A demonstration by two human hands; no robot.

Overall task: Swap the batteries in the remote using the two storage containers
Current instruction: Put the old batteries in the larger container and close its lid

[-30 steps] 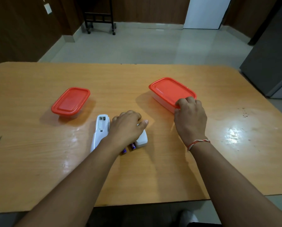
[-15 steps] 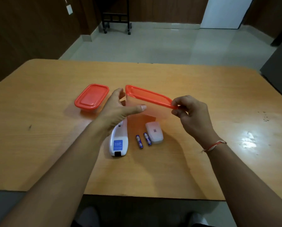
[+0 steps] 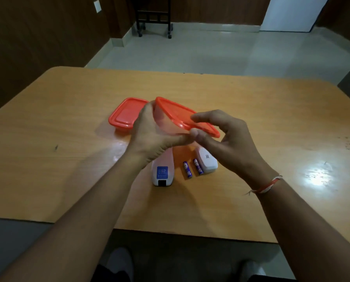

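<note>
Since the frame half a second ago, the left hand has closed in from an open reach and now cups the near left end of the translucent plastic storage container with the red snap-on lid, thumb stretched along its lower wall. The container is held up off the glossy orange-brown wooden worktop, tilted so its right end dips. The right hand has moved from the lid's far right corner to the near edge, where thumb and forefinger pinch the red rim while the other fingers fan loosely apart. The lid sits on the container all round as far as can be seen.

Behind the left hand, the second red-lidded rectangular container rests on the worktop with its lid on, just where it was. Below the raised container lies the white plastic remote, rounded, back side up with a blue label, its upper part hidden by the left wrist. Just right of it lie two small blue-and-purple cylindrical batteries, side by side and apart from each other, then the white battery cover, smooth and curved. A red-and-white thread band circles the right wrist.
</note>
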